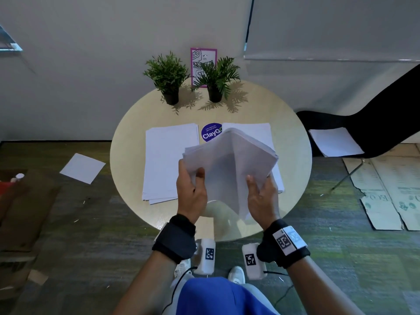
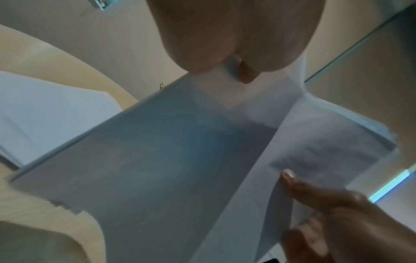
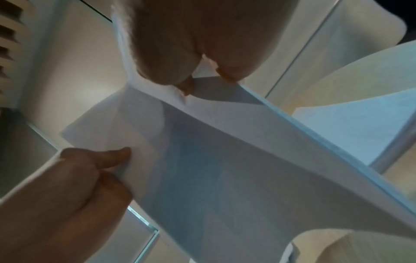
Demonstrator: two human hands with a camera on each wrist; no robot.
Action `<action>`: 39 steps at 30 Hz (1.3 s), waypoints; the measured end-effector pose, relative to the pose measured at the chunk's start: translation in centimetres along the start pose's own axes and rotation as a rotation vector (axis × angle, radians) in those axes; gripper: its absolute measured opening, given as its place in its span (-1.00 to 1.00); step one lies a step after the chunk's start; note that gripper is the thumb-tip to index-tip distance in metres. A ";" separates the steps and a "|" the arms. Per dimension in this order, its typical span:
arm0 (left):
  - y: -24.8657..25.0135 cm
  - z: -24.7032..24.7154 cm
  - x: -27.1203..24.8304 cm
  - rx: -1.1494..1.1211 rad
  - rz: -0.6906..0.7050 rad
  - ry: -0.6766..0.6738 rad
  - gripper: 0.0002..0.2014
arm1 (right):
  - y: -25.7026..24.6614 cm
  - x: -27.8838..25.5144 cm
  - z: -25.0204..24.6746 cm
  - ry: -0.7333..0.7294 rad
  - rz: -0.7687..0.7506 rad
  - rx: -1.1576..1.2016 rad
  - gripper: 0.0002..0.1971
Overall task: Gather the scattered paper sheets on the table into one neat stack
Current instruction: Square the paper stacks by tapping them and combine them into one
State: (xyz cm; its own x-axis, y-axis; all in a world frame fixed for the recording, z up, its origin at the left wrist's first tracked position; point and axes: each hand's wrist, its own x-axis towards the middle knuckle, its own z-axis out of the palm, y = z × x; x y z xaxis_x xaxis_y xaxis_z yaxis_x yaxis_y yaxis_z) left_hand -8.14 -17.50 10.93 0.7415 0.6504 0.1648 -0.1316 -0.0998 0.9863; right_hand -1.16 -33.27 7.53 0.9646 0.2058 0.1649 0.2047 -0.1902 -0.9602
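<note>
Both hands hold a thick bundle of white sheets (image 1: pixel 229 164) bent into a tent above the round beige table (image 1: pixel 293 155). My left hand (image 1: pixel 192 185) grips its left edge, thumb on top. My right hand (image 1: pixel 261 192) grips its right edge. The left wrist view shows the bundle (image 2: pixel 162 160) from below with the right hand's thumb (image 2: pixel 290 179) on it. The right wrist view shows the bundle (image 3: pixel 213 169) and the left hand (image 3: pixel 74 178). A pile of sheets (image 1: pixel 168 160) lies on the table at left. Another pile (image 1: pixel 261 130) lies at right, mostly hidden under the bundle.
Two potted plants (image 1: pixel 168 76) (image 1: pixel 217 78) and a pink-framed card (image 1: pixel 202 57) stand at the table's far edge. A purple round sticker (image 1: pixel 210 131) lies between the piles. One sheet (image 1: pixel 83 168) lies on the floor at left. More paper (image 1: pixel 334 142) rests on a black chair (image 1: pixel 375 123).
</note>
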 end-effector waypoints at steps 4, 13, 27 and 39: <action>0.1 -0.7 -0.2 -0.089 0.041 0.013 -0.62 | -0.1 -0.5 -0.6 0.032 0.003 0.072 -0.73; -6.0 -1.1 -1.8 0.043 -0.156 -0.011 -0.73 | 3.8 -1.2 -0.6 -0.012 0.139 -0.060 -0.72; -7.7 0.9 4.0 0.345 -0.250 -0.127 -0.88 | 5.1 4.9 -2.5 -0.044 0.280 -0.115 -0.62; -14.8 8.6 15.8 0.420 -0.463 -0.331 -0.82 | 9.9 17.8 -5.0 -0.020 0.492 -0.458 -0.33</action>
State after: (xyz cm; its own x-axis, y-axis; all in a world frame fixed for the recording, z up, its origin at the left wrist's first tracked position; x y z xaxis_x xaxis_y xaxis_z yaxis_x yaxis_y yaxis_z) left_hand 11.15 -12.24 -0.94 0.8296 0.4400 -0.3437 0.4612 -0.1931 0.8660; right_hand 18.84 -36.27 2.04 0.9612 0.0075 -0.2758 -0.2041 -0.6532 -0.7291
